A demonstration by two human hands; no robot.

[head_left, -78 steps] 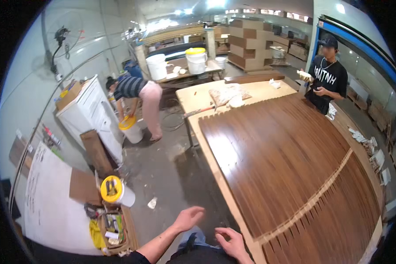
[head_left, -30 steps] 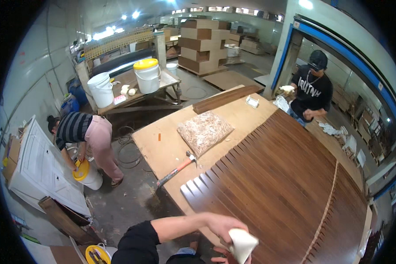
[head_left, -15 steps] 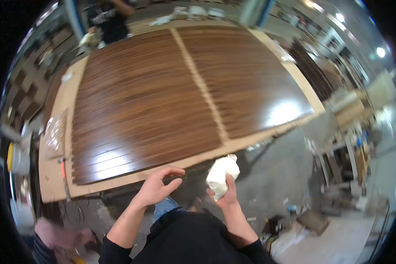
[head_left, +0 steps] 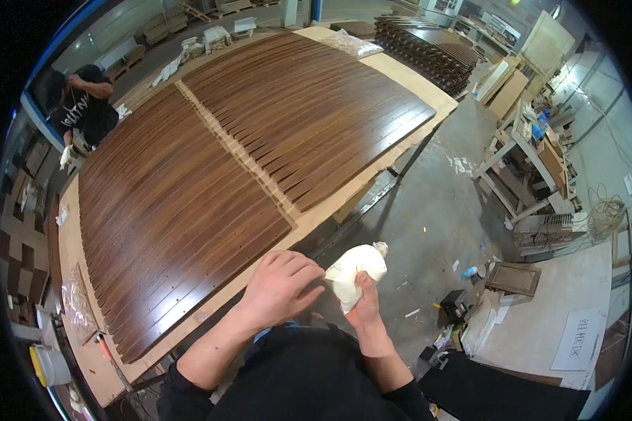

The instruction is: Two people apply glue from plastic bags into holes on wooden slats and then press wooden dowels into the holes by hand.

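My right hand [head_left: 364, 303] grips a plump, cream-coloured plastic bag [head_left: 354, 272] with a twisted, knotted end at its upper right. The thumb presses on the bag's front. My left hand [head_left: 281, 286] is beside it with fingers curled, and its fingertips meet the pointed left corner of the bag. Its grip there is partly hidden. Both hands are in front of the near edge of a table covered with dark brown wooden slats [head_left: 182, 210], laid side by side in two groups. A pale strip [head_left: 235, 149] runs between the groups.
A red-handled hammer [head_left: 112, 361] and a clear plastic bag [head_left: 77, 305] lie on the table's left edge. A co-worker [head_left: 88, 105] stands at the far left. Stacked slats [head_left: 425, 52] stand beyond the far right. A wooden rack [head_left: 530, 158] stands on the right.
My left hand has moved right and its fingers have curled at the bag's corner. My right hand still holds the bag. The view has turned to the right.
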